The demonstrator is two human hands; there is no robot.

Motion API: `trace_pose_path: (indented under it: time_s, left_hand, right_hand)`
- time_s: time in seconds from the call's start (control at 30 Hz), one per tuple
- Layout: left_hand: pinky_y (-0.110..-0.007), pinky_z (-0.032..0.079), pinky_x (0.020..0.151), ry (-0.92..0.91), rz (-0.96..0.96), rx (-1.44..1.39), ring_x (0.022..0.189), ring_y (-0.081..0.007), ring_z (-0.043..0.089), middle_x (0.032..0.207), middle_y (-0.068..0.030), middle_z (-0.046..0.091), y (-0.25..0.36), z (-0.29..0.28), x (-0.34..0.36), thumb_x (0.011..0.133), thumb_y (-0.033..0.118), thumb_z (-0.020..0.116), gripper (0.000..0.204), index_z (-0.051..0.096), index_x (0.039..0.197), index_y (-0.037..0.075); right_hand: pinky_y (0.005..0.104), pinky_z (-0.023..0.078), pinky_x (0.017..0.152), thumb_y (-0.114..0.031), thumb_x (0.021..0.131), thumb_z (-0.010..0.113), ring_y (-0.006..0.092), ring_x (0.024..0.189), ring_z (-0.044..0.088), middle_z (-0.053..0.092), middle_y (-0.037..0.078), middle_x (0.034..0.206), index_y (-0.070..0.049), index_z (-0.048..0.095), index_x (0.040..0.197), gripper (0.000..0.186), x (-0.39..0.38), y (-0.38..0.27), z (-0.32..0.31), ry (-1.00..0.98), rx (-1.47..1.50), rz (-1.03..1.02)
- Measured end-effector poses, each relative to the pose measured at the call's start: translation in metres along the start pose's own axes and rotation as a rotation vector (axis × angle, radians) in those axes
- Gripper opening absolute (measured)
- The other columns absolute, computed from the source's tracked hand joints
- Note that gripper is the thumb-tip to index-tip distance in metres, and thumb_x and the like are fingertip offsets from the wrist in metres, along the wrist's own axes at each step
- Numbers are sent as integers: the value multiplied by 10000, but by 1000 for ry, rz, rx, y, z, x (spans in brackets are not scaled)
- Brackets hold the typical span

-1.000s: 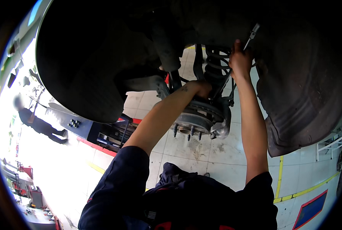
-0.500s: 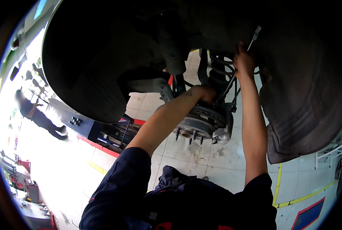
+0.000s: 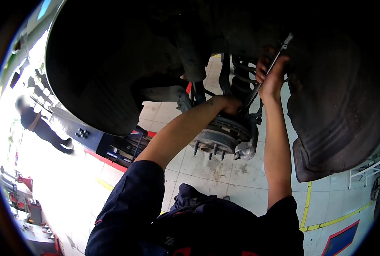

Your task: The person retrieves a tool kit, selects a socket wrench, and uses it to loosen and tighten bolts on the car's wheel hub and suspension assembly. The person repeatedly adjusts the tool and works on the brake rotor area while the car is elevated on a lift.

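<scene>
My right hand (image 3: 271, 79) is closed around a long chrome wrench (image 3: 273, 62) in the dark wheel well, fingers on one side and thumb on the other. The wrench slants from a jointed upper end down toward the wheel hub (image 3: 214, 141), which has several bare studs pointing at me. My left hand (image 3: 231, 105) reaches in behind the hub, near the wrench's lower end. Its fingers are hidden there, so their grip does not show. A black coil spring (image 3: 242, 77) stands just beyond the hands.
A dark fender liner (image 3: 335, 128) hangs on the right, and the fender (image 3: 92, 77) curves on the left. A blue workbench (image 3: 97, 138) with small parts stands at left. Farther off is a person (image 3: 43, 123) in dark clothes. Yellow lines (image 3: 326, 224) mark the tiled floor.
My right hand has turned, so the wrench now passes across its palm between thumb and fingers. The wrench's upper end has shifted slightly right and down. My left hand stays behind the hub.
</scene>
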State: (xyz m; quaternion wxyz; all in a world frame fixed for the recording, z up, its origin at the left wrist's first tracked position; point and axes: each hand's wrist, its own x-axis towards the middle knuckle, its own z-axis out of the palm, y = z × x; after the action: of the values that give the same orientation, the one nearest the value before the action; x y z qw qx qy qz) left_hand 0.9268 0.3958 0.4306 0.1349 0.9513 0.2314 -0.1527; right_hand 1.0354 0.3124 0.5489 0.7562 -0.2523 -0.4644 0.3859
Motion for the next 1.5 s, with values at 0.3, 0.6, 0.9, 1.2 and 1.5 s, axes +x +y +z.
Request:
trace_pose_path:
  time_s: [0.3, 0.6, 0.9, 1.2, 1.5]
  left_hand:
    - [-400, 456, 836, -4, -2, -24, 973, -306, 588, 1047, -146, 623, -1, 1, 3, 721, 364, 645, 445, 605, 1087, 113]
    - [-389, 453, 848, 29, -7, -33, 985, -290, 584, 1071, -128, 619, -2, 1, 1, 699, 343, 689, 483, 588, 1105, 101]
    - [-385, 462, 835, 30, 35, -5, 979, -297, 588, 1046, -132, 625, -1, 3, 0, 675, 306, 701, 469, 604, 1085, 98]
    - [-388, 444, 864, -50, 56, -49, 1032, -279, 559, 1120, -114, 593, -8, -2, 1, 681, 299, 714, 557, 523, 1171, 116]
    - [-389, 415, 901, -122, -99, -107, 1104, -295, 517, 1223, -155, 533, 15, -17, -15, 781, 230, 569, 506, 464, 1265, 126]
  right_hand:
    - [202, 237, 373, -525, 862, 509, 49, 403, 321, 377, -31, 555, -85, 486, 788, 446, 11, -8, -33, -101, 6, -75]
    - [187, 235, 431, -148, 856, 594, 28, 502, 336, 432, -54, 655, -105, 540, 995, 155, 17, -14, -10, 307, -49, -83]
    - [187, 239, 429, -128, 836, 596, 18, 520, 345, 439, -73, 677, -141, 548, 974, 147, 28, -13, -22, 459, 42, -80]
    - [195, 223, 433, -121, 826, 618, 28, 489, 305, 412, -75, 639, -154, 501, 948, 173, 31, -11, -13, 387, 44, -12]
    - [272, 386, 561, -80, 802, 642, 107, 650, 483, 538, 17, 799, -132, 420, 1145, 411, 17, -29, -7, 176, 144, -249]
